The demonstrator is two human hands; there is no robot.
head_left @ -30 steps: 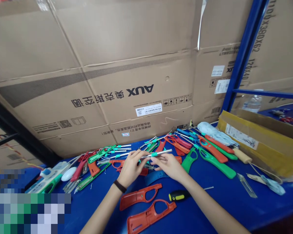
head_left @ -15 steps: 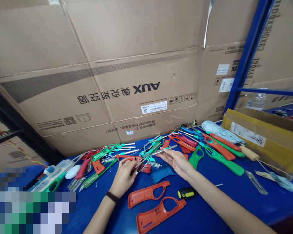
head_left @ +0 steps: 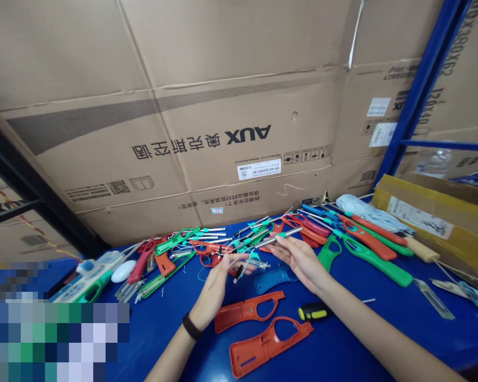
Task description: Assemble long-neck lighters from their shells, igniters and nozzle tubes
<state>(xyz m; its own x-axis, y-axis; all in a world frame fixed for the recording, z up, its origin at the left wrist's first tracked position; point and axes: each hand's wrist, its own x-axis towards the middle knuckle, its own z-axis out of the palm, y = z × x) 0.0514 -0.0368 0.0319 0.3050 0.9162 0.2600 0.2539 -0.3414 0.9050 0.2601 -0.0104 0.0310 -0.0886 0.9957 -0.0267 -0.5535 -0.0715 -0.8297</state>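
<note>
My right hand pinches the metal tube of a long-nosed lighter, which has a green collar near the fingers. Toward my left hand, the tube's other end trails a thin rod and white wires. The left thumb and fingers close around that wired end, beside a small black igniter piece; the exact grip is partly hidden. Below the hands lie two orange lighter handle halves, the nearer with its hollow side up. A blue handle half rests under the right hand.
Green, red and orange lighters and metal tubes lie piled behind my hands. A black-and-yellow screwdriver lies by my right forearm. At left stands a white power strip; at right, a yellow-taped carton. Large cardboard walls the back.
The view has shifted, so most things appear further right. My left fingers have stretched out more behind the wired end, while the right hand keeps its hold on the tube.
</note>
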